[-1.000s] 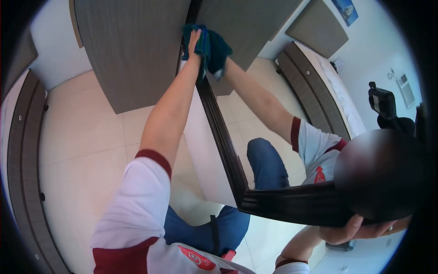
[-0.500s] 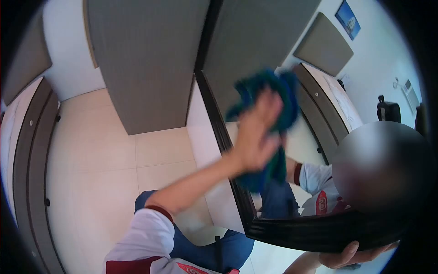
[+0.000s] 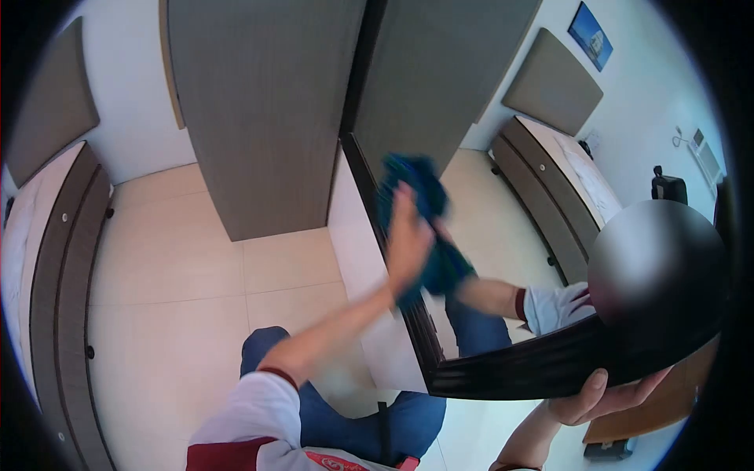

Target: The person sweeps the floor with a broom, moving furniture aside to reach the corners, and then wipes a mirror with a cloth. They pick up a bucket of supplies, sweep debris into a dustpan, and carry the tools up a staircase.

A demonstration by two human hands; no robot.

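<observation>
A blue-green cloth [image 3: 420,184] is bunched under my left hand [image 3: 408,243], pressed against the glass of a mirror [image 3: 479,204] near its left edge. The hand is slightly blurred, its fingers closed on the cloth. My right hand [image 3: 589,402] grips the mirror's black frame [image 3: 526,367] at the lower right, thumb on the front edge and fingers below. The mirror stands tilted in my view and reflects my arm, the cloth and the room.
A grey wardrobe panel [image 3: 267,118] rises beyond the mirror's left edge. At far left is a bed [image 3: 67,259] with a dark base, on a beige tiled floor [image 3: 169,275]. A brown wooden surface [image 3: 664,400] and a dark object [image 3: 607,450] lie beyond my right hand.
My left hand and the cloth have moved left and a little toward the mirror's left frame edge. My right hand keeps its hold on the frame. The view has shifted slightly.
</observation>
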